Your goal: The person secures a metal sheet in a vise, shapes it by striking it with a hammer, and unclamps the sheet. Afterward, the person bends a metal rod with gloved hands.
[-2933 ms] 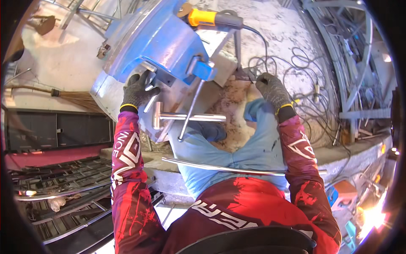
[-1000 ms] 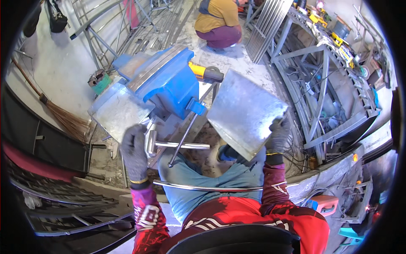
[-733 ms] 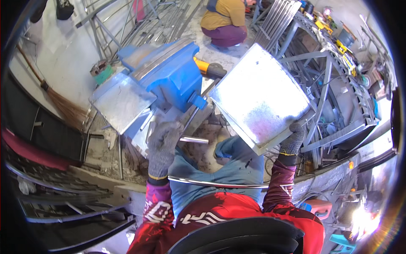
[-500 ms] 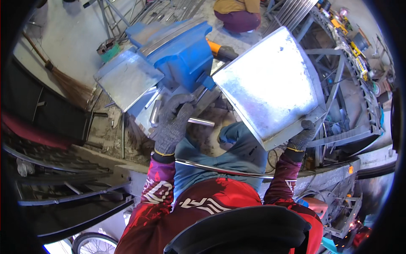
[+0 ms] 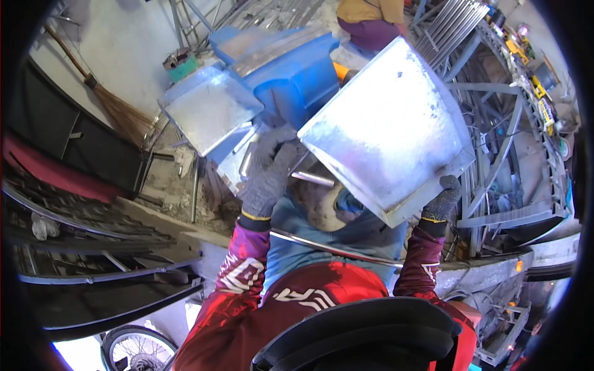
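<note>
The steel frame (image 5: pixel 513 214) stood at the far right, and a squatting co-worker (image 5: pixel 371 28) was well beyond the hands. The blue bench vise (image 5: pixel 291 77) sat ahead and a little left, the most massive tool within reach.

Right of the vise, the folded-edge sheet-metal panel (image 5: pixel 390 130) was tilted up with its bright face showing. Nearly square, it had no clear long axis; it stood cornerwise, one corner pointing left, another down toward the thighs. It lay ahead and to the left of the right hand (image 5: pixel 442 199), which was closed on its near right edge, thumb over the lip. The opposite, left corner came close beside the left hand (image 5: pixel 269 170); whether they touched could not be told. So the right hand alone clearly bore the panel, and its free corner faced the left.

A smaller flat metal sheet (image 5: pixel 210 108) lay left of the vise. A thin shiny rod (image 5: pixel 337 250) ran crosswise over the thighs. Smallest was the hammer, its handle (image 5: pixel 314 179) running crosswise beyond the left hand. That hand was loosely curled, thumb apart from the fingers; whether it gripped anything could not be told.
</note>
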Available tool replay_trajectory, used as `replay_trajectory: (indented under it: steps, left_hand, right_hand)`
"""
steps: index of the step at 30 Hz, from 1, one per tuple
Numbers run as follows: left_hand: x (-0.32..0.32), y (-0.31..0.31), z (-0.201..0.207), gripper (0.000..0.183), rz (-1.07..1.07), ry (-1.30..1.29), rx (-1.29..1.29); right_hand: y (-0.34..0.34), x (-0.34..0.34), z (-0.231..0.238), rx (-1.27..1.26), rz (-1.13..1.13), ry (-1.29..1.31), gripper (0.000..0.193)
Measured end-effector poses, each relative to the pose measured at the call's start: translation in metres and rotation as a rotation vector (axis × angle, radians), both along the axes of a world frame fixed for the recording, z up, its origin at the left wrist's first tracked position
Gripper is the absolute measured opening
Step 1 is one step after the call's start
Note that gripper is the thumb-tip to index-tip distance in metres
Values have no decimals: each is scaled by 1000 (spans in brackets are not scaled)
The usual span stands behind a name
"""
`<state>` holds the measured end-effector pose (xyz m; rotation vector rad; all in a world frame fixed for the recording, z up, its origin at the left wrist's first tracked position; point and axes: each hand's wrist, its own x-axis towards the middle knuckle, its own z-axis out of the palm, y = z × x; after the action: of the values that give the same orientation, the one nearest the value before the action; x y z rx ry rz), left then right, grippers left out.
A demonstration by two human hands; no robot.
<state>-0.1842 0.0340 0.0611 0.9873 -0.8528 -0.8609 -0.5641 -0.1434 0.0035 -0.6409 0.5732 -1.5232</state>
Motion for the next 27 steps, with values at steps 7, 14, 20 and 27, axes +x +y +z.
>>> replay_trajectory:
  steps: [7, 14, 20, 27]
  left_hand:
    - [15, 9, 82, 94, 362, -670, -149]
    - [27, 44, 210, 116, 501, -1152, -340]
    - [58, 27, 125, 83, 596, -576, -156]
    - [66, 50, 186, 44, 976, -352, -306]
  right_hand:
    - [-14, 68, 183, -637, 90, 697, 53]
    - [-24, 224, 325, -1724, 55, 1267, 40]
    - [22, 313, 308, -1943, -23, 1210, 49]
    - [3, 268, 343, -1472, -63, 843, 46]
